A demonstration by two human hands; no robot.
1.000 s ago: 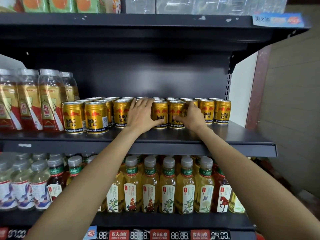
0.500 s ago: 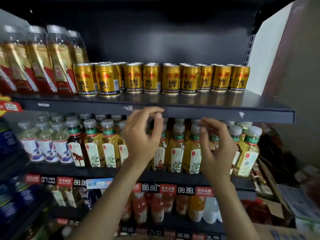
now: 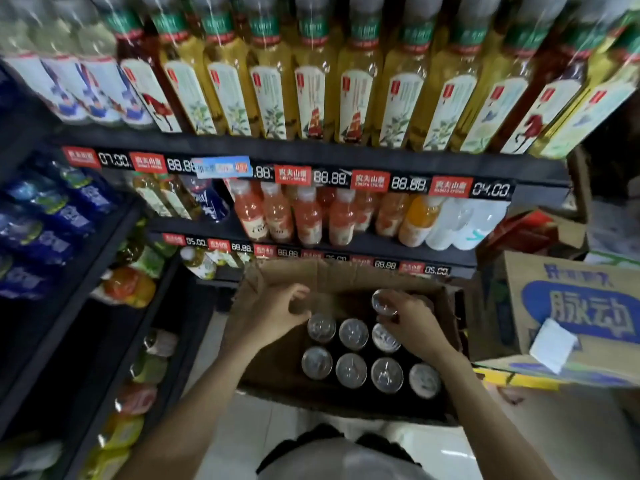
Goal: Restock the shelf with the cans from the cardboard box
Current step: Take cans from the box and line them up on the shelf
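I look down into an open cardboard box (image 3: 273,276) on the floor. Several cans (image 3: 351,370) stand upright in it, showing their silver tops. My right hand (image 3: 414,322) reaches into the far right of the box, its fingers closed around the top of one can (image 3: 383,301), which stands higher than the rest. Over the box's left part, my left hand (image 3: 272,317) holds nothing; its curled fingers sit just left of another can (image 3: 321,328). The shelf with the gold cans is out of view.
Shelves of tea bottles (image 3: 311,98) and pink drink bottles (image 3: 277,220) rise behind the box, with price tags (image 3: 329,176) on their edges. A second cardboard box with blue print (image 3: 575,313) stands close on the right. A dark rack of bottles (image 3: 52,220) fills the left.
My view dropped from the gold cans' shelf to the box on the floor. Both hands left the shelf and came down into the box; my right hand closed on a can.
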